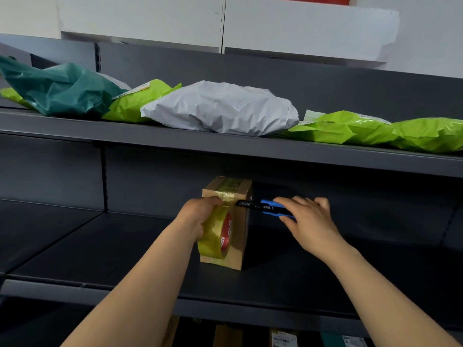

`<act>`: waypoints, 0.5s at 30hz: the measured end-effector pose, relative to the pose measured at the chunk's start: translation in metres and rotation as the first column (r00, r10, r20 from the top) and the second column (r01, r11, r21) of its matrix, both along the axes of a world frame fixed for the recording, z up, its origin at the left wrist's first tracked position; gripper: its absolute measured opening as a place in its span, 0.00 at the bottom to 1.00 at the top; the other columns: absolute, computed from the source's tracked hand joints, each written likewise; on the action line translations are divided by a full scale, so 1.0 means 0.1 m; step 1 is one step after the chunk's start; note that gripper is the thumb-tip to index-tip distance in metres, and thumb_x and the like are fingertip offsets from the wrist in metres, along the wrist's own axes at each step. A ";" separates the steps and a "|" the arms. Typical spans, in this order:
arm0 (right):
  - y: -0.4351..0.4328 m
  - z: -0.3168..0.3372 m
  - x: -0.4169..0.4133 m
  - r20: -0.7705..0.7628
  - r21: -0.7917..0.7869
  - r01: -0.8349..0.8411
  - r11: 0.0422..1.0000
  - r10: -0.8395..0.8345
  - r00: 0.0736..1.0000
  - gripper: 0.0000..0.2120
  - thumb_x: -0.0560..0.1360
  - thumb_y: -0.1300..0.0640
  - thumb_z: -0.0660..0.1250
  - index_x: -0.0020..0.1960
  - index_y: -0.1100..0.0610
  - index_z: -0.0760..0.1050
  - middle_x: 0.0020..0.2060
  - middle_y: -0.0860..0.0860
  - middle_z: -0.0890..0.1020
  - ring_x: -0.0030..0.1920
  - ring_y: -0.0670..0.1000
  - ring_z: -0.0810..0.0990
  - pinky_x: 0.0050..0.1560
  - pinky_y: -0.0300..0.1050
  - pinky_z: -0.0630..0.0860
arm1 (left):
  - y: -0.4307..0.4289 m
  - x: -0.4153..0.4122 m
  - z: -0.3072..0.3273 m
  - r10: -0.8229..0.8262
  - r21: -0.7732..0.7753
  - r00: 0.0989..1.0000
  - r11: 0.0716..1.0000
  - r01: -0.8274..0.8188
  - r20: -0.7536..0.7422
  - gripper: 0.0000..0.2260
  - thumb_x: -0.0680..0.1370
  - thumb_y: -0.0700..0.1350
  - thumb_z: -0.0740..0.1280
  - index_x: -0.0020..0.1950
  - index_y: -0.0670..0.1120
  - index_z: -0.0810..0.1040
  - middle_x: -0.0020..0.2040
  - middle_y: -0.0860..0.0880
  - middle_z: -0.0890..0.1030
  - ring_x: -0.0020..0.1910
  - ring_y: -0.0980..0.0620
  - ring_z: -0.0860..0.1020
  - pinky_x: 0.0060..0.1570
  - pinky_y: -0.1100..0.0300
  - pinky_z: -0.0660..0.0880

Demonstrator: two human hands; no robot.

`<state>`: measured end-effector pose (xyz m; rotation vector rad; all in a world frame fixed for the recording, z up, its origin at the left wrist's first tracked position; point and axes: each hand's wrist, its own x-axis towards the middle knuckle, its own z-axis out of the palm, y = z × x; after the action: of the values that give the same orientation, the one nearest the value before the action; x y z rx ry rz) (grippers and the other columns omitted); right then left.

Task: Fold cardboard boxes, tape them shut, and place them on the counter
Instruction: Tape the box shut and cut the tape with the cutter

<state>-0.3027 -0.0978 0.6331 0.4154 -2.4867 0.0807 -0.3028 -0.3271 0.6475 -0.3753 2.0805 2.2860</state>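
Observation:
A small brown cardboard box (239, 236) stands upright on the dark grey middle shelf (125, 259), with yellowish tape running over its top. My left hand (198, 216) grips a roll of yellowish packing tape (215, 237) with a red core, held against the box's left front face. My right hand (308, 219) holds a black and blue utility knife (260, 207) whose tip meets the tape strip near the box's upper edge.
The shelf above (225, 144) carries soft mailer bags: a dark green one (60, 91), a grey-white one (220, 108) and several lime green ones (375, 131). Below the middle shelf's front edge, more parcels (283, 338) show partly.

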 end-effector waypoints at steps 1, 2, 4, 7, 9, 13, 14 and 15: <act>0.04 -0.05 0.02 0.069 -0.142 -0.017 0.990 0.027 0.997 0.20 0.81 0.51 0.60 0.72 0.45 0.65 0.60 0.42 0.75 0.60 0.48 0.73 0.65 0.45 0.58 | -0.01 -0.01 -0.01 -0.003 -0.001 1.000 1.000 0.003 0.002 0.09 0.76 0.45 0.71 0.43 0.45 0.72 0.42 0.43 0.79 0.40 0.44 0.78 0.37 0.52 0.75; 0.08 -0.11 0.04 0.145 -0.303 -0.028 0.953 0.075 0.987 0.20 0.81 0.51 0.60 0.73 0.46 0.64 0.61 0.42 0.73 0.62 0.48 0.72 0.66 0.45 0.60 | -0.02 -0.01 -0.01 -0.004 -0.002 1.000 1.000 0.004 0.000 0.09 0.76 0.46 0.71 0.43 0.45 0.72 0.42 0.43 0.79 0.40 0.44 0.79 0.38 0.52 0.75; 0.15 -0.28 0.04 0.268 -0.502 0.015 0.865 0.139 0.953 0.22 0.81 0.52 0.60 0.74 0.50 0.63 0.65 0.47 0.70 0.65 0.50 0.71 0.66 0.42 0.65 | -0.03 -0.02 -0.02 -0.002 -0.007 1.000 1.000 0.002 -0.007 0.09 0.76 0.46 0.72 0.44 0.46 0.72 0.43 0.43 0.79 0.41 0.44 0.79 0.41 0.51 0.76; 0.21 -0.64 -0.05 0.489 -0.389 0.191 0.901 0.026 0.872 0.21 0.82 0.51 0.58 0.73 0.53 0.65 0.65 0.54 0.68 0.60 0.54 0.75 0.60 0.42 0.70 | -0.04 -0.01 -0.04 -0.009 -0.019 1.000 1.000 0.009 -0.007 0.10 0.75 0.48 0.72 0.46 0.47 0.72 0.45 0.43 0.79 0.44 0.43 0.79 0.49 0.47 0.76; 0.20 -0.89 -0.12 0.586 -0.270 0.266 0.926 -0.061 0.808 0.20 0.82 0.51 0.58 0.72 0.56 0.67 0.65 0.57 0.69 0.60 0.55 0.75 0.59 0.43 0.71 | -0.04 -0.02 -0.05 -0.004 -0.021 1.000 1.000 0.003 -0.013 0.09 0.75 0.48 0.72 0.45 0.46 0.73 0.45 0.43 0.80 0.44 0.42 0.79 0.52 0.46 0.77; 0.17 -1.20 -0.22 0.628 -0.059 0.340 0.938 -0.230 0.744 0.21 0.82 0.47 0.57 0.72 0.54 0.67 0.67 0.57 0.71 0.65 0.58 0.71 0.64 0.48 0.70 | -0.02 -0.04 -0.07 0.020 -0.041 0.999 0.999 -0.022 -0.026 0.11 0.75 0.48 0.72 0.49 0.44 0.74 0.45 0.43 0.79 0.44 0.43 0.79 0.51 0.48 0.77; 0.14 -1.20 -0.24 0.605 -0.046 0.342 0.938 -0.246 0.757 0.21 0.81 0.46 0.57 0.71 0.53 0.67 0.67 0.57 0.71 0.65 0.58 0.71 0.64 0.48 0.70 | -0.02 -0.06 -0.07 0.028 -0.049 0.999 0.998 -0.029 -0.032 0.13 0.75 0.49 0.72 0.52 0.44 0.74 0.46 0.43 0.79 0.45 0.42 0.79 0.52 0.48 0.77; 0.11 -1.16 -0.28 0.564 -0.077 0.323 0.943 -0.226 0.794 0.22 0.81 0.46 0.57 0.72 0.53 0.67 0.67 0.56 0.71 0.65 0.59 0.70 0.64 0.48 0.69 | -0.02 -0.07 -0.08 0.037 -0.060 0.999 0.997 -0.039 -0.038 0.15 0.75 0.50 0.73 0.56 0.44 0.74 0.47 0.43 0.80 0.46 0.42 0.79 0.53 0.47 0.77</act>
<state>-0.3302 -0.0864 0.5171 -0.0712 -3.0494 0.3343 -0.3097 -0.3290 0.6394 -0.3806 2.1836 2.2711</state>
